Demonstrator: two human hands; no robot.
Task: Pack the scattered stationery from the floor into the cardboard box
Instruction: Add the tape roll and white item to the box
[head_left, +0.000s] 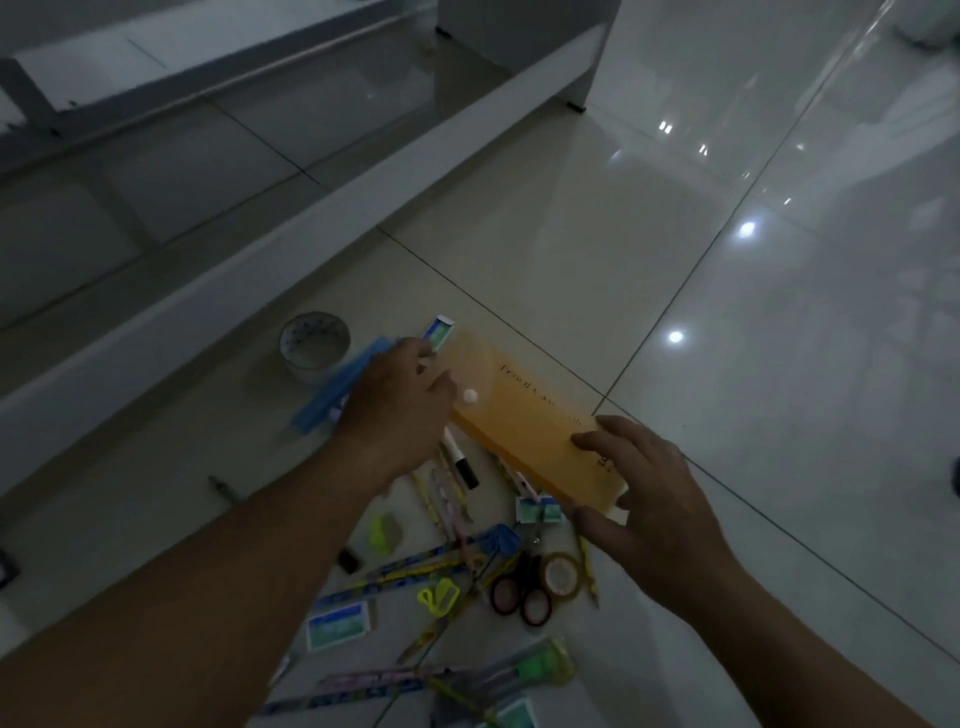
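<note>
Floor (675, 260): glossy pale tiles in dim light, with a low white ledge running past on the left-hand side.
Pencil case (530, 415): orange, translucent and long, held between both hands above the floor; printed lettering is on top and a white snap (470, 396) sits at its flap end.
Left hand (400, 400): curled round the flap end, thumb just beside the snap.
Right hand (644, 499): fingers spread over the top of the near end, thumb hooked on the side edge, gripping it.
Beyond the left hand: a tape roll (314, 345), a blue ruler (332, 389) and a small blue-and-white box (439, 332).
Below and between the hands: a marker (460, 462), pencils (415, 566), scissors (519, 592), a brown tape roll (561, 574) and an eraser box (337, 623), scattered on the tiles.
</note>
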